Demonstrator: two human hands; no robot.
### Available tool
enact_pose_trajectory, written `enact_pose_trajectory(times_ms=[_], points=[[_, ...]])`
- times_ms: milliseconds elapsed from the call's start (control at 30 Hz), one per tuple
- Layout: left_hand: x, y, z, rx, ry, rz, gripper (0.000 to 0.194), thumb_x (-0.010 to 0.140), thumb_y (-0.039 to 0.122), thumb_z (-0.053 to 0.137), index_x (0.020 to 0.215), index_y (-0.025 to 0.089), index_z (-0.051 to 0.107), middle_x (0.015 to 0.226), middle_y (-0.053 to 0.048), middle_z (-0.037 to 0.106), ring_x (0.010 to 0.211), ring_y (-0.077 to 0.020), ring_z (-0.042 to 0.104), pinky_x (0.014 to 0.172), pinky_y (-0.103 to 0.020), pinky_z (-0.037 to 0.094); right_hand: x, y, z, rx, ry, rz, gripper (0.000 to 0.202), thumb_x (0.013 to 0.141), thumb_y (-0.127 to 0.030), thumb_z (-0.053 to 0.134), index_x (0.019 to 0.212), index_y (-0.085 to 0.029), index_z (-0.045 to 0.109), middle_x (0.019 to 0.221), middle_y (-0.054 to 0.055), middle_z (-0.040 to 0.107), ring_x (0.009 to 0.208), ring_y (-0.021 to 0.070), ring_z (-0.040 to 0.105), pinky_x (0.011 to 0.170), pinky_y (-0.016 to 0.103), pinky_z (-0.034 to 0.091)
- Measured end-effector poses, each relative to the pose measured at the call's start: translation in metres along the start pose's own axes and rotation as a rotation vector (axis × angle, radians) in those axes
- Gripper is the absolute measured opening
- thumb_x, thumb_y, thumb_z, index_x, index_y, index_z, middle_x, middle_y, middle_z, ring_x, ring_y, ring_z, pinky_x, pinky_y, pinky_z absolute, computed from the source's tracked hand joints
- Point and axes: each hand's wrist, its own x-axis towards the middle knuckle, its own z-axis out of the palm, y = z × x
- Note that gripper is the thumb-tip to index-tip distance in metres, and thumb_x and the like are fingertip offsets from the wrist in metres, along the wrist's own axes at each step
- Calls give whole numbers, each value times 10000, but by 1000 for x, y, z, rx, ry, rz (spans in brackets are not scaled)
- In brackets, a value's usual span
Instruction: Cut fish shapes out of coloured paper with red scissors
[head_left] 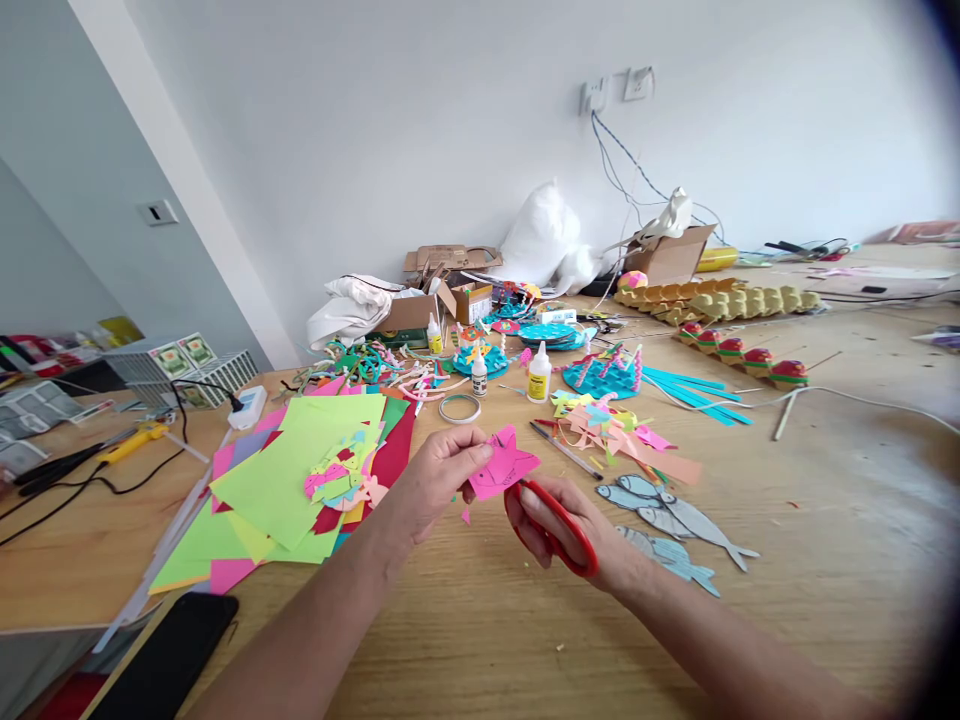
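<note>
1. Left hand (454, 465): closed in a pinch, thumb on top, on the left side of the pink paper (506, 462). Grip is adequate; fingers should stay behind the blade path.
2. Right hand (559, 530): curled around the red handles of the scissors (588, 560), which it holds. How far the blades are parted cannot be told.
3. Pink paper: held up above the table (525, 640), between the 2 hands. It has pointed edges and dark lines drawn on its face. The scissors are at its lower right edge.
4. Step in hand, as judged: trimming the pink paper to its outline. A small pink scrap (466, 516) lies on the table below, near the left hand.
5. Recommended: turn the pink paper with the left hand and hold the scissors at 1 steady angle. Cut with the deep part of the blades on straight runs, and use the tips at inner corners.
6. Risk: thin paper would probably bend if pinched too far from the cut, and a hurried stroke could take off a point.
7. Clearance: the pen (566, 450) lies beyond the right hand and the fish (675, 515) to its right. Cutting above the table, short of both, appears sound.
</note>
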Motion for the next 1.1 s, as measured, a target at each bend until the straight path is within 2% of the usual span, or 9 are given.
enact_pose_trajectory(times_ms=[367, 567, 733, 1100], points=[[1, 0, -9, 22, -62, -46, 224, 743, 342, 603, 636, 162, 521, 549, 50, 428, 479, -61, 349, 420, -172, 277, 0, 1, -1, -46, -42, -9, 491, 785, -666, 434, 632, -200, 457, 411, -64, 418, 370, 88, 350, 402, 218, 272], [0, 4, -5, 86, 1, 17, 246, 726, 363, 610, 613, 159, 532, 555, 46, 445, 494, -67, 349, 460, -190, 272, -1, 0, -3, -59, -42, 3, 499, 782, -675, 434, 635, -198, 444, 420, -67, 417, 375, 80, 336, 417, 216, 279], [0, 1, -11, 216, 15, 22, 213, 771, 371, 575, 696, 172, 573, 598, 37, 478, 531, -89, 404, 507, -206, 300, 0, 0, -4, -92, -36, 26, 507, 779, -685, 433, 627, -202, 417, 429, -68, 420, 372, 76, 343, 411, 207, 271], [1, 3, -12, 70, 4, 4, 185, 712, 328, 643, 717, 158, 569, 632, 38, 501, 568, -85, 432, 555, -209, 318, 0, 2, -5, -84, -20, 19, 508, 782, -684, 432, 621, -202, 417, 413, -66, 420, 363, 75, 331, 406, 211, 255]])
